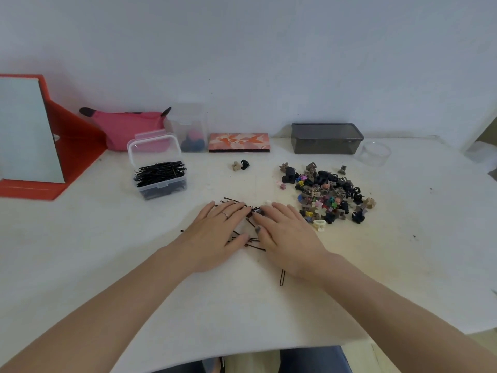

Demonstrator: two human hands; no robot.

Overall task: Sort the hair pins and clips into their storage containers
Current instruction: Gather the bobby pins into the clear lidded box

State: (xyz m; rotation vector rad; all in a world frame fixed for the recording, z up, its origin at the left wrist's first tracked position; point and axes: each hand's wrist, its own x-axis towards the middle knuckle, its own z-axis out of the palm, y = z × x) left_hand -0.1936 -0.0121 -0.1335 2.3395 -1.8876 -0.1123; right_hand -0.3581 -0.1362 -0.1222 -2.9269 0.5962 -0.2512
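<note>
Loose hair pins [254,244]: on surface [107,238], under both hands. Left hand [215,236] and right hand [287,235]: flat, fingers extended, grasping nothing. Clip pile [328,196]: right of pins. Open pin box [160,175]: behind-left of pins.

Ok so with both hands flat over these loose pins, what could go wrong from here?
1. The left hand and right hand cover most of the loose hair pins, so raking them together could sweep in a small clip near the fingertips.
2. One stray pin lies apart beside the right wrist and may get missed.
3. The clear pin box looks heaped already; more pins could spill over its rim.
</note>
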